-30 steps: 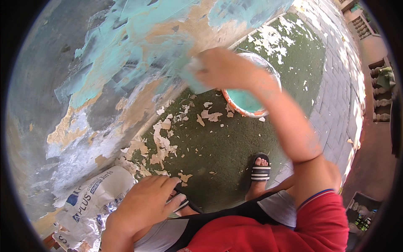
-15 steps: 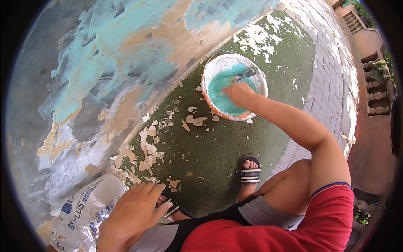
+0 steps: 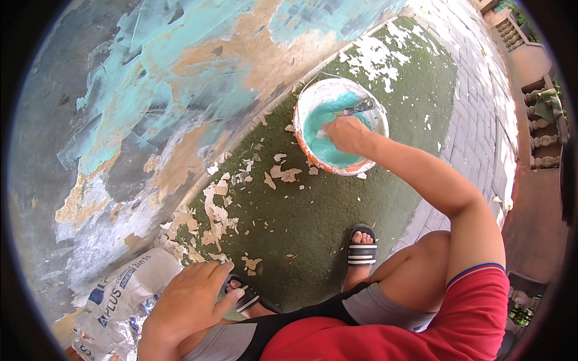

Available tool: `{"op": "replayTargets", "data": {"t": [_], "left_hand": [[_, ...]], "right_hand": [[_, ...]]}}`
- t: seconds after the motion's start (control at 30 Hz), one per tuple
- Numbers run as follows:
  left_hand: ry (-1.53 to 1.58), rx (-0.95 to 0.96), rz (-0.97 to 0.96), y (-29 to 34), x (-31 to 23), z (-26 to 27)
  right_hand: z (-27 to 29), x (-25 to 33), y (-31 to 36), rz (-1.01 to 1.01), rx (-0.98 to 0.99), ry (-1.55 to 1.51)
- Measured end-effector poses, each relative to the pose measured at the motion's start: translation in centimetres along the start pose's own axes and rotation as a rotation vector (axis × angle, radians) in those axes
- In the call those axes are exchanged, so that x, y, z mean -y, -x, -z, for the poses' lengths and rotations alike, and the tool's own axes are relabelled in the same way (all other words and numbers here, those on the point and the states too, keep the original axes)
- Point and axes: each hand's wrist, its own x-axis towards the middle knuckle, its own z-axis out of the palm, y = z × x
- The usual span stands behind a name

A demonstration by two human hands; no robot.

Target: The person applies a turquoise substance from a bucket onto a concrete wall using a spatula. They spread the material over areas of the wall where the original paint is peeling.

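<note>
A white bucket (image 3: 377, 126) with an orange outer side stands on the green ground, holding a turquoise paste (image 3: 331, 155). My right hand (image 3: 350, 135) reaches into it, fingers closed at the paste. A pale edge shows by the fingertips, but what they grip is mostly hidden. Just beyond the knuckles, a dark-ended tool handle (image 3: 359, 107) slants towards the bucket's rim; whether it joins the thing in my hand cannot be told. My left hand (image 3: 191, 296) is open with its fingers stretched out, holding nothing, over my left knee.
Along the left runs a wall (image 3: 162, 102) with patchy turquoise, tan and grey coating. A crumpled white bag (image 3: 135, 283) leans at its foot. Peeled paint flakes (image 3: 214, 210) litter the green turf-like ground (image 3: 301, 240). Grey paving (image 3: 463, 144) lies to the right.
The whole view has shifted slightly, so the bucket sits a little further right and lower. My right hand stays in the bucket with only a small movement; my left hand keeps its place.
</note>
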Motion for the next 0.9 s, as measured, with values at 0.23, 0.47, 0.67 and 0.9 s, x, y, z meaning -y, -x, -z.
{"op": "replayTargets", "data": {"t": [0.23, 0.47, 0.67, 0.9], "left_hand": [[-0.01, -0.006, 0.006, 0.4, 0.2, 0.0], [-0.015, -0.034, 0.007, 0.7, 0.4, 0.0], [-0.017, -0.113, -0.028, 1.1, 0.7, 0.1], [0.005, 0.016, 0.02, 0.9, 0.5, 0.4]], "right_hand": [[-0.3, -1.4, -0.3, 0.014, -0.009, -0.207], [3.1, -4.3, 1.0, -0.145, -0.126, -0.46], [5.7, -6.2, 2.0, -0.182, -0.062, -0.646], [10.3, -6.0, 5.5, -0.242, 0.041, -1.33]]}}
